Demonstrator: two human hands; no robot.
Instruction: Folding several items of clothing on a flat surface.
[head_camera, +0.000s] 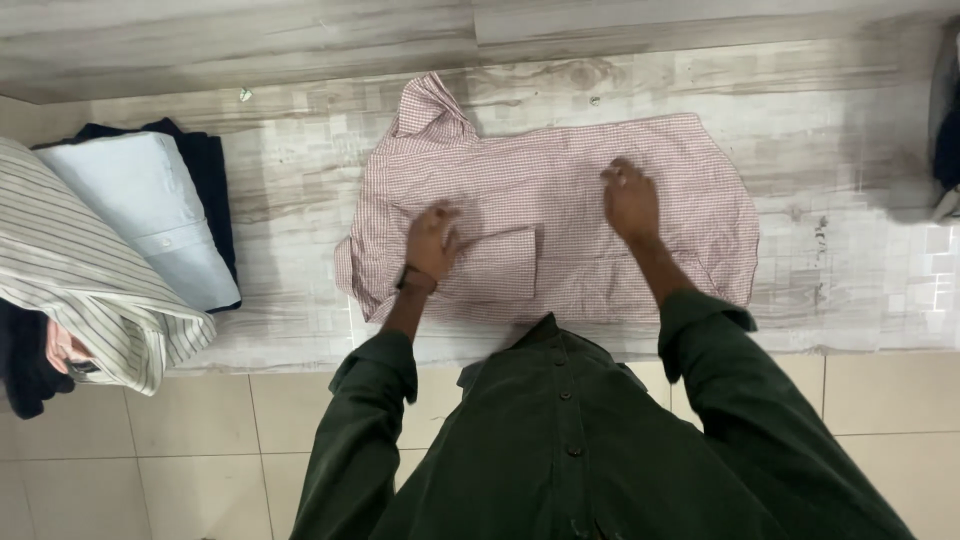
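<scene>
Left hand (432, 243) and right hand (630, 200) apparently press checked shirt (560, 215).

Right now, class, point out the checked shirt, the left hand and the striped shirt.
checked shirt (570, 170): head view, back panel.
left hand (432, 243): head view, back of hand.
striped shirt (70, 270): head view, folded body.

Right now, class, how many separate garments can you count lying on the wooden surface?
4, perhaps more hidden: the pink checked shirt under both hands, and left of it a striped shirt, a light blue shirt and a dark navy garment beneath.
</scene>
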